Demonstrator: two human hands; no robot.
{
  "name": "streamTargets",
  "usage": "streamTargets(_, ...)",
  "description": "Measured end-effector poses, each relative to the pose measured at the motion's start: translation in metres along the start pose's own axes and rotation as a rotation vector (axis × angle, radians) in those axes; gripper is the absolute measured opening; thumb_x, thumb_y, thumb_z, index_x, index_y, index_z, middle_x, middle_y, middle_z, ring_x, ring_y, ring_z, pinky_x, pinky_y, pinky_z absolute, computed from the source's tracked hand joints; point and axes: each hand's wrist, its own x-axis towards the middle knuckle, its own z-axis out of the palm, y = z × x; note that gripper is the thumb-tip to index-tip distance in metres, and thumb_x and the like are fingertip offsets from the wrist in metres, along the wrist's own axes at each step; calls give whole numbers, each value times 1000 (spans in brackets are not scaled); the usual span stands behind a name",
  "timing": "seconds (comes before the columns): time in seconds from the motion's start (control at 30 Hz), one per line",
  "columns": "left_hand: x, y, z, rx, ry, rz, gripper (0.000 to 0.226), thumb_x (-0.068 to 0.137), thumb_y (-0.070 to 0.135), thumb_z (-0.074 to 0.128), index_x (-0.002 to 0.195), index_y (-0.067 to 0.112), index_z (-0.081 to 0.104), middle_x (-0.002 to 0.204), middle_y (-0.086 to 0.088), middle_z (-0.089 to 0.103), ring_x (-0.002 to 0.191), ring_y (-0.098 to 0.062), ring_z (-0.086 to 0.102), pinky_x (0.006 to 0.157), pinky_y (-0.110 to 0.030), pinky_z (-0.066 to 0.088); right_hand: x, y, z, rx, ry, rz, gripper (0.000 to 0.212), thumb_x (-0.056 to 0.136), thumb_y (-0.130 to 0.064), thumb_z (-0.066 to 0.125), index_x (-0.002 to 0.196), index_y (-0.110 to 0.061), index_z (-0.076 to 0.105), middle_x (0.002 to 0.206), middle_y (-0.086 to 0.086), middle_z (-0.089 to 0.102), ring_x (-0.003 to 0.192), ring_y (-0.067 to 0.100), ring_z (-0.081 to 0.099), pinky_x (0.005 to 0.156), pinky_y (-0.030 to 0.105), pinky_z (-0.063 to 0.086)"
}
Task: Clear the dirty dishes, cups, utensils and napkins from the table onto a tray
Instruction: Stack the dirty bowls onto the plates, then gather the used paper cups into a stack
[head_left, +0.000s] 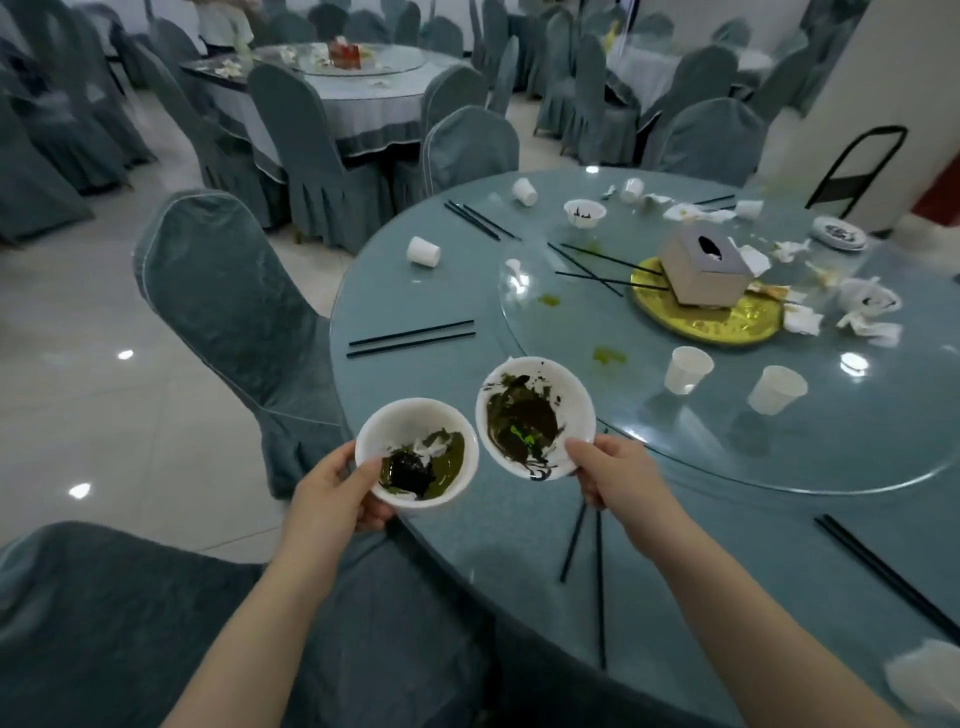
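- Head view, item 1: my left hand (340, 491) grips the near rim of a white bowl (415, 451) holding dark and green leftovers; it hangs just off the table's near-left edge, above the chair gap.
- Item 2: my right hand (613, 475) pinches the rim of a second bowl (535, 415), smeared dark inside, tilted toward me, raised above the table (415, 291) close to its near edge. The 2 bowls sit just beside each other, apparently not touching.
- Item 3: chopsticks (597, 561) lie below my right hand at the near edge; another pair (410, 338) lies at the left edge; more toward the far edge.
- Item 4: 2 paper cups (687, 370) stand upright on the glass turntable (779, 467); others lie tipped near the far-left edge.
- Item 5: tissue box (701, 270) on a gold plate (727, 325) at the turntable's centre, with crumpled napkins (862, 312) at the right side.
- Step in hand, as I judge it: gathering bowls, early in the clearing, since most items remain.
- Next move, my estimate: nest 1 bowl in the other, kept level so leftovers do not spill. No tray is in view, so I cannot say where they go.
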Motion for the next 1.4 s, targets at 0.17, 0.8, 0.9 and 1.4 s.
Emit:
streamTargets(0.17,-22,-6,-12,26,-95,44,29,96,17,55,125,17,58,68,-6,70,49,-11,60,46,-22,51,-55,-10,35,-58,-84,-23,27,91,-27,58,72,-10,65,47,-7,50,41,7,40,45,22,35)
streamTargets(0.8,-82,-25,-23,106,-383,173,23,99,24,46,111,36,62,58,-2,65,49,-9,59,49,-24,51,-136,23,67,-323,15,-74,8,88,-25,47,85,-32,50,78,-3,63,56,12,59,40,18,40)
streamTargets(0.9,-84,-24,-24,70,-416,122,32,102,38,34,110,30,65,61,-6,66,54,-16,60,54,-30,53,-135,28,67,-304,47,-88,13,86,-20,53,90,-32,49,85,-3,61,71,16,61,54,27,51)
streamTargets(1.4,-67,-21,51,121,-306,110,38,93,9,53,130,20,53,65,-3,66,47,-7,58,46,-22,49,-112,73,-31,-124,169,48,19,97,-31,49,103,-17,60,74,1,65,51,1,55,50,16,43)
